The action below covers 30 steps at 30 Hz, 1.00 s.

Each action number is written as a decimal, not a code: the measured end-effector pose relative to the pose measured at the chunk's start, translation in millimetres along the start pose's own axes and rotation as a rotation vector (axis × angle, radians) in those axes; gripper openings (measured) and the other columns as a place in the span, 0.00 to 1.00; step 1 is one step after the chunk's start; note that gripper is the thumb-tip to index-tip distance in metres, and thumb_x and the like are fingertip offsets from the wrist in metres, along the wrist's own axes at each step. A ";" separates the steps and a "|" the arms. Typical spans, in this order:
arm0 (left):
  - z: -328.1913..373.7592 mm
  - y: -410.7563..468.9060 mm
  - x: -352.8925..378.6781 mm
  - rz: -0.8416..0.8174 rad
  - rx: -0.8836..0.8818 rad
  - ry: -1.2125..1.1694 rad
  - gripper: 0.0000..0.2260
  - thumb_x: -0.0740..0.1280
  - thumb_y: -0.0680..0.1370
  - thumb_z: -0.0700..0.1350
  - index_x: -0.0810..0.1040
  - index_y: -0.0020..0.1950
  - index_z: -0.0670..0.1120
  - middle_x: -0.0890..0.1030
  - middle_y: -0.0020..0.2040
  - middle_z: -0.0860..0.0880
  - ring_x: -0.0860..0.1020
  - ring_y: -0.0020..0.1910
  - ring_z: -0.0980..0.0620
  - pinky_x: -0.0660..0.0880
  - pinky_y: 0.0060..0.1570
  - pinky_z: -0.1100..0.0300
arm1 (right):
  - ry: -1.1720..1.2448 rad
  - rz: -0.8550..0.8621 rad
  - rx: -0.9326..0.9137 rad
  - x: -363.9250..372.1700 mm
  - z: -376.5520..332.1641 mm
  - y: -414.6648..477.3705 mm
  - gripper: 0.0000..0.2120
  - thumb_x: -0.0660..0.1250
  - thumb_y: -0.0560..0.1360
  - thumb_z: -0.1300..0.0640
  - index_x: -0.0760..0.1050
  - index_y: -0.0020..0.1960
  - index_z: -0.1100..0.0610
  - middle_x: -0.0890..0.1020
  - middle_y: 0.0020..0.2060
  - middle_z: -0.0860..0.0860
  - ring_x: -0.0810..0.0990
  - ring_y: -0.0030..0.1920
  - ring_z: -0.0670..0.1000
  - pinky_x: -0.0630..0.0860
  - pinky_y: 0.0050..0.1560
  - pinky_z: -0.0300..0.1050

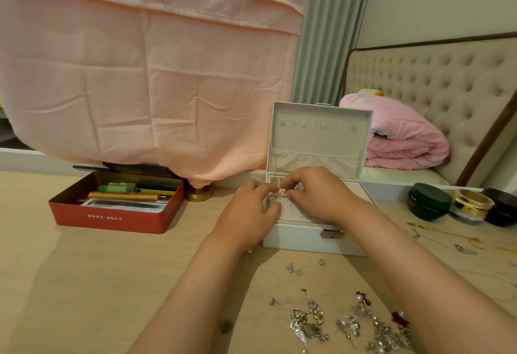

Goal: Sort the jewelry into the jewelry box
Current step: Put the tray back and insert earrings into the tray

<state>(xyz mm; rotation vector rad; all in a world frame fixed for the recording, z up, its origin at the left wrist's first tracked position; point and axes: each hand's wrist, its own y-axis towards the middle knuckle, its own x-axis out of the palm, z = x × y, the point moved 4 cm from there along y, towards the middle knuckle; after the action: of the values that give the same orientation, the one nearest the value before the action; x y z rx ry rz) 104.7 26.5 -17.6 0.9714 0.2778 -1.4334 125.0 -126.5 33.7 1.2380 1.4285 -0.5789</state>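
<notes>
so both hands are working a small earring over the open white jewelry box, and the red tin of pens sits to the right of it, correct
Not quite: the head view shows the red tin to the left of the jewelry box, not the right. The rest holds: left hand and right hand pinch a small earring over the open box.

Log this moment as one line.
left hand + right hand: pinching earring | over open jewelry box | loose jewelry on table
</notes>
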 end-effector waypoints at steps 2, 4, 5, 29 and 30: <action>2.2 -1.0 -3.3 0.009 0.004 0.029 0.18 0.63 0.80 0.53 0.73 0.70 0.56 0.71 0.62 0.55 0.70 0.63 0.54 0.70 0.60 0.58 | 0.019 0.029 -0.005 -5.3 -1.7 -4.6 0.10 0.69 0.78 0.54 0.82 0.58 0.47 0.84 0.52 0.43 0.80 0.55 0.47 0.77 0.58 0.50; 8.1 -3.9 -10.5 0.034 0.022 0.050 0.17 0.63 0.80 0.53 0.73 0.70 0.56 0.71 0.61 0.54 0.71 0.63 0.54 0.70 0.59 0.58 | 0.021 0.066 -0.012 -14.0 -5.0 -14.3 0.09 0.69 0.78 0.54 0.82 0.57 0.47 0.83 0.52 0.43 0.79 0.55 0.47 0.76 0.58 0.50; 12.0 -6.4 -14.4 0.047 0.034 0.051 0.16 0.64 0.80 0.53 0.74 0.68 0.56 0.71 0.60 0.55 0.71 0.61 0.54 0.70 0.58 0.59 | 0.022 0.079 -0.018 -17.5 -7.1 -20.4 0.08 0.69 0.78 0.54 0.83 0.56 0.47 0.83 0.52 0.43 0.79 0.53 0.47 0.77 0.57 0.50; 25.7 -94.4 -5.0 -0.069 -0.075 -0.128 0.07 0.70 0.77 0.48 0.81 0.53 0.58 0.83 0.46 0.61 0.79 0.41 0.62 0.76 0.46 0.64 | 0.151 -0.152 -0.007 19.9 -23.4 -95.1 0.06 0.69 0.77 0.54 0.83 0.43 0.46 0.83 0.39 0.43 0.80 0.42 0.42 0.77 0.47 0.44; 26.2 -93.9 -6.5 -0.046 -0.086 -0.189 0.07 0.71 0.77 0.47 0.82 0.53 0.58 0.83 0.45 0.60 0.79 0.41 0.63 0.75 0.44 0.67 | 0.267 -0.123 0.025 18.5 -21.5 -94.2 0.07 0.70 0.77 0.55 0.82 0.42 0.47 0.83 0.38 0.43 0.79 0.41 0.40 0.76 0.46 0.42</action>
<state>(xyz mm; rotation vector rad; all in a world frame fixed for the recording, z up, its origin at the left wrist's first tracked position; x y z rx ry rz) 8.5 27.1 -33.9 0.7584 0.2212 -1.5312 34.2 -132.5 -3.8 1.2895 1.7349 -0.5295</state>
